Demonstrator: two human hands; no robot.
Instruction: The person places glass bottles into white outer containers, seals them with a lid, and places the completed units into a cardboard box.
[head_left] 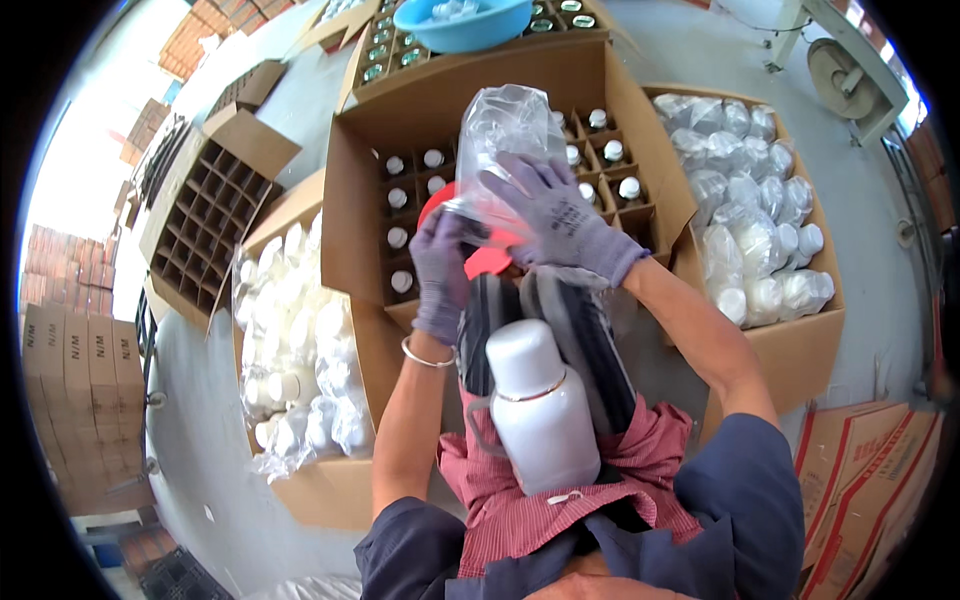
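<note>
Clear plastic bag [505, 135]: held up over the partitioned carton [370, 190] of white-capped bottles [398, 198], crumpled, upper end free. Right hand [560, 215], grey glove: fingers spread and closed over the bag's lower front. Left hand [442, 270], grey glove: closed on the bag's lower edge, just above a red round object [487, 260]. White bottle [535, 400]: upright in the lap. Cartons of bagged white bottles at left [300, 350] and right [750, 210]; blue basin [462, 22] beyond
</note>
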